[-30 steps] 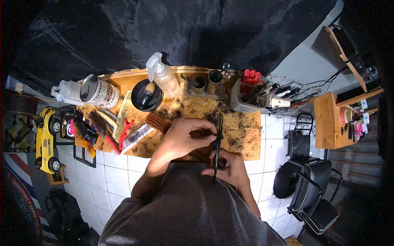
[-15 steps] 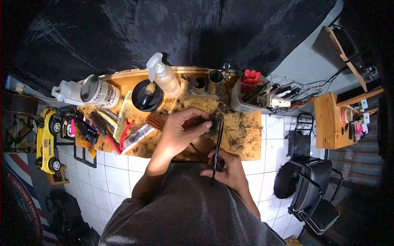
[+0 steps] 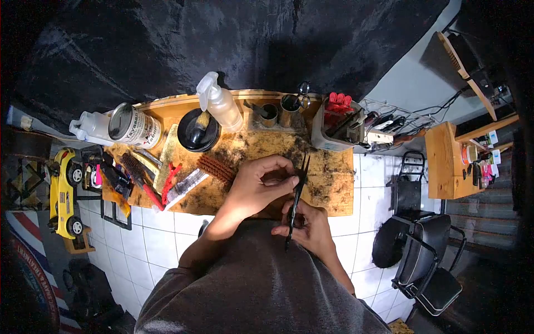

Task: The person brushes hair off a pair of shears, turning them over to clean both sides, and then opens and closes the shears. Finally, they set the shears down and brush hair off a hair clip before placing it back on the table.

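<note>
Two hands over the bench [image 3: 339,200]: left hand [image 3: 253,188] grip pinched narrow on a dark tuft [image 3: 281,179], right hand [image 3: 312,232] grip closed on scissors [image 3: 297,196], blades slightly parted beside the tuft; clippings [image 3: 261,147] thick across the wood suggest trimming is well underway, this tuft apparently not yet cut.

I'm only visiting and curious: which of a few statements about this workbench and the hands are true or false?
1. The right hand holds scissors. True.
2. The spray bottle lies on the floor. False: it stands on the table.
3. A yellow toy car sits left of the table. True.
4. The left hand lies flat on the table. False: its fingertips pinch together beside the scissors' blades.
</note>
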`<state>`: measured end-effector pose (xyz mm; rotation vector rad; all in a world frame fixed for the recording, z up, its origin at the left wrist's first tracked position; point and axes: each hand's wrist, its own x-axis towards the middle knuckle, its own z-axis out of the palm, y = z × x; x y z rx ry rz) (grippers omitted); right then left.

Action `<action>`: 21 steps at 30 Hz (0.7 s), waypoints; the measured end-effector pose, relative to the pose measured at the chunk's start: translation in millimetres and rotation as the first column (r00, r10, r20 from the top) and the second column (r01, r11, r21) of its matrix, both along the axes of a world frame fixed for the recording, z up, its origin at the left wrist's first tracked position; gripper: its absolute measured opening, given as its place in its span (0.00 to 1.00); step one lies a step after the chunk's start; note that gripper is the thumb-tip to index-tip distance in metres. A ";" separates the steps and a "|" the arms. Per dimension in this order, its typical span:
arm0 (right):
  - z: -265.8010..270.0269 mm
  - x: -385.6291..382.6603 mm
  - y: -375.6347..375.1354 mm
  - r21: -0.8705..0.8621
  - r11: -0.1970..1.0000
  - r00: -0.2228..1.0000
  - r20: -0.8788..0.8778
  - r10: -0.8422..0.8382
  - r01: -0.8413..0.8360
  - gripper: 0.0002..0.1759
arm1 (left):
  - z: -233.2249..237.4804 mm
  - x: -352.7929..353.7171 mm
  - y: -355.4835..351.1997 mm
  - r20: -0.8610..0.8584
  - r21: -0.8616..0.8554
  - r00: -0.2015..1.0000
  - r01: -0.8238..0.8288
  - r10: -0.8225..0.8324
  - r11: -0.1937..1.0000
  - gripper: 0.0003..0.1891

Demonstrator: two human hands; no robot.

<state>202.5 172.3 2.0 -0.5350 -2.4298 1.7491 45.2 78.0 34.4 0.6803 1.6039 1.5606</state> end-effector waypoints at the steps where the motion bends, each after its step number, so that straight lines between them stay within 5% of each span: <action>1: -0.1 -0.6 -1.3 -0.031 0.999 1.000 -0.009 -0.022 0.022 0.23 | -0.2 0.5 0.7 0.061 -0.006 0.998 -0.016 0.017 1.000 0.08; 11: -0.9 -1.8 -3.7 0.096 0.995 0.999 -0.026 -0.024 0.026 0.22 | 1.5 -4.4 -0.2 0.032 0.080 0.994 -0.110 0.108 0.991 0.06; 14: 2.8 -4.3 -1.6 0.073 0.997 0.998 -0.057 -0.005 0.009 0.23 | 2.1 -7.2 -5.3 -0.011 -0.018 1.000 -0.020 0.020 1.000 0.07; 17: 11.3 -7.9 3.0 0.046 0.999 1.000 -0.026 -0.007 0.008 0.24 | 1.4 -9.6 -8.5 -0.259 -0.043 0.959 0.108 -0.116 0.993 0.08; 21: 3.7 -9.5 5.4 0.096 0.995 1.000 -0.031 0.002 0.001 0.24 | 7.1 -14.8 -7.4 -0.091 -0.065 0.995 0.023 -0.029 0.998 0.07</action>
